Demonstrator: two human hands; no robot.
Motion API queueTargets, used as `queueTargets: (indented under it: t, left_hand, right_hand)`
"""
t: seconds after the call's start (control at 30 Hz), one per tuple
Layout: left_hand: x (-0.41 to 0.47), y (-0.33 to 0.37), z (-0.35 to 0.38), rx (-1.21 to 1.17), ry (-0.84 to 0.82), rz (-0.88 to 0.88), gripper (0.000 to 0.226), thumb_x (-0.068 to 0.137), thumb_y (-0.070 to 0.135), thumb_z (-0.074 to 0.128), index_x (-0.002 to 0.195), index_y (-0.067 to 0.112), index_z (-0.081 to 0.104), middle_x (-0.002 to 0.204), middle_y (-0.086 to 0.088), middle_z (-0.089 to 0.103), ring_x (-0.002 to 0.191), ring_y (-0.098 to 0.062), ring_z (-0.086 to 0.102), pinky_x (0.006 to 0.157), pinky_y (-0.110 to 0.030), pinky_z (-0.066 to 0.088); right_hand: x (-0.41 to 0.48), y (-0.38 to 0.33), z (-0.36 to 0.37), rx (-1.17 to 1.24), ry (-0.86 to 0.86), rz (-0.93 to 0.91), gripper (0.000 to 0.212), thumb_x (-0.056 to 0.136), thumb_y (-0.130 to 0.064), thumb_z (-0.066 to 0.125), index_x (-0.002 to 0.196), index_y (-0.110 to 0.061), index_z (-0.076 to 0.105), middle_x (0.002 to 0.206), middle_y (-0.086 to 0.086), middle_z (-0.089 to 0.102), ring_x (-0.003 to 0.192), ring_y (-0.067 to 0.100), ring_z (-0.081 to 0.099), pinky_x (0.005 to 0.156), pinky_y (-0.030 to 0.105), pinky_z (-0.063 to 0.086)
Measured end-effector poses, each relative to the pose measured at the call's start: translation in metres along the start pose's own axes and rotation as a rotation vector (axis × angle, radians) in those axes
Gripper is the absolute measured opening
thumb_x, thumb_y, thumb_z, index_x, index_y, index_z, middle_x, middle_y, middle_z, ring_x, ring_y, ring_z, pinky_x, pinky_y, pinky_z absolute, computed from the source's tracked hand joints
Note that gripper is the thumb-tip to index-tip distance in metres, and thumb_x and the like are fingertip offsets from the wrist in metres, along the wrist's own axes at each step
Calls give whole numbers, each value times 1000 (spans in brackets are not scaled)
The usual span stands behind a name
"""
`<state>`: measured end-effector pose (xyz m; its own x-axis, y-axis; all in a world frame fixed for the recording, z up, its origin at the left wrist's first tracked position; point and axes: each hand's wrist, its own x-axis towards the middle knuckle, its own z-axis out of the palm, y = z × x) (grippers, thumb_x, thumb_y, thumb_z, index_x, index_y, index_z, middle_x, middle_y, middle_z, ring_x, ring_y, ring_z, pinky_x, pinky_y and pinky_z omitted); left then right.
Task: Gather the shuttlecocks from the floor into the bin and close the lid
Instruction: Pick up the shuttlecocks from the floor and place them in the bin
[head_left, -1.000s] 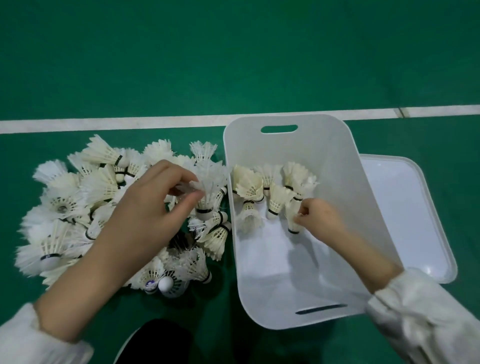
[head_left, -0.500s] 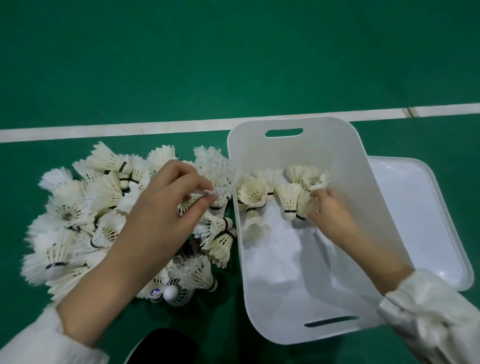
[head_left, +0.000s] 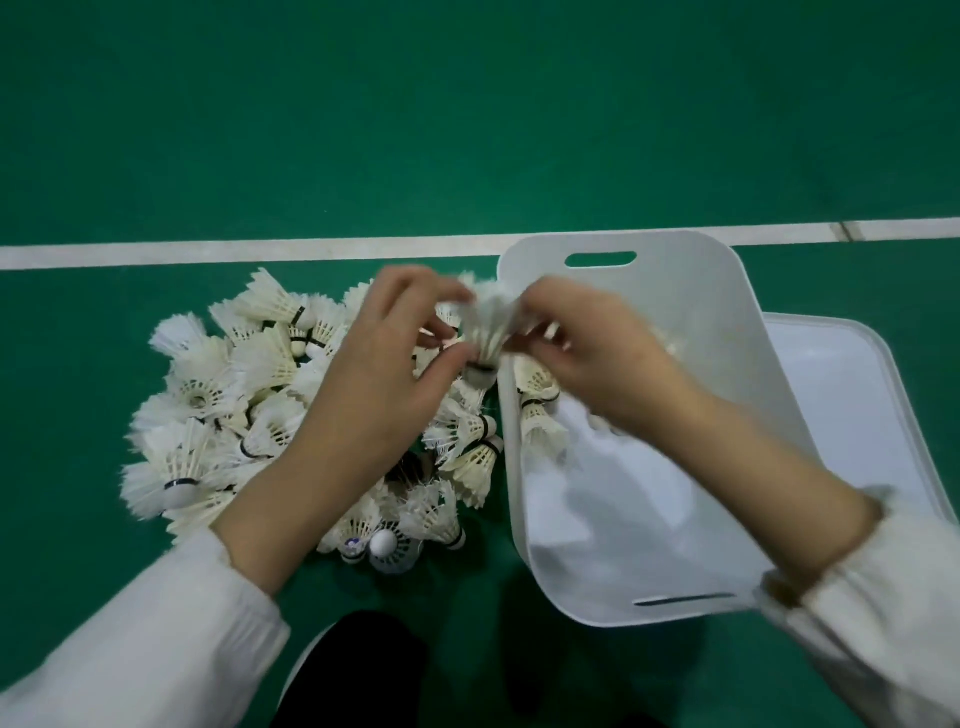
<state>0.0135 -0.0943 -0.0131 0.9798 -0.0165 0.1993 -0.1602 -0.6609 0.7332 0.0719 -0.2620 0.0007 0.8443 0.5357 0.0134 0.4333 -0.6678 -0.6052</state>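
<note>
A green floor (head_left: 467, 130) is seen, crossed from left to right by a white line (head_left: 260, 252) in the far half. A heap of white shuttlecocks (head_left: 223, 405) is spread on the floor at the left, just near of the line. Just right of the heap, a white bin (head_left: 701, 322) is set on the floor, its far edge overlapping the line. A white lid (head_left: 852, 405) is laid flat at the bin's right side, partly covered by it.

The right hand (head_left: 587, 358) left the bin (head_left: 727, 322) and joined the left hand (head_left: 384, 374) on one shuttlecock (head_left: 488, 327).
</note>
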Motion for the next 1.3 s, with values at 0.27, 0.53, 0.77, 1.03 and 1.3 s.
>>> queueTargets:
  t: [0.27, 0.53, 0.77, 1.03, 1.3]
  left_hand:
    - [-30, -56, 12, 155, -250, -204, 13, 89, 27, 58, 100, 21, 60, 96, 10, 55, 80, 4, 52, 65, -8, 39]
    - [-37, -88, 23, 180, -261, -244, 10, 89, 21, 57, 98, 20, 61, 95, 8, 55, 81, 6, 51, 67, -7, 37]
    - [-42, -108, 10, 262, -300, -265, 12, 92, 26, 52, 99, 23, 60, 93, 10, 58, 81, -4, 53, 69, -22, 40]
    - [-57, -124, -2, 332, -249, -212, 20, 88, 19, 60, 107, 13, 60, 105, 0, 55, 98, -17, 51, 82, -24, 36]
    - [-81, -138, 1, 311, -135, -366, 27, 82, 33, 66, 98, 12, 56, 94, 3, 47, 92, -17, 48, 76, -25, 35]
  right_hand:
    - [-16, 86, -1, -129, -18, 515, 13, 89, -15, 57, 78, -11, 51, 85, 11, 62, 77, 27, 56, 59, 28, 34]
    - [-4, 113, 57, -262, -251, 520, 10, 87, -6, 52, 92, -6, 60, 104, 15, 66, 99, 30, 58, 75, 29, 41]
    - [-5, 121, 54, -483, -334, 526, 23, 83, -4, 52, 63, -12, 44, 77, 8, 49, 87, 30, 55, 65, 26, 31]
    - [-14, 119, 71, -455, -459, 482, 31, 86, -10, 55, 116, -11, 55, 123, 10, 48, 108, 32, 54, 85, 33, 42]
    - [-2, 2, 4, -505, -190, 187, 19, 86, -19, 58, 105, -22, 61, 105, 0, 61, 92, 27, 60, 73, 32, 43]
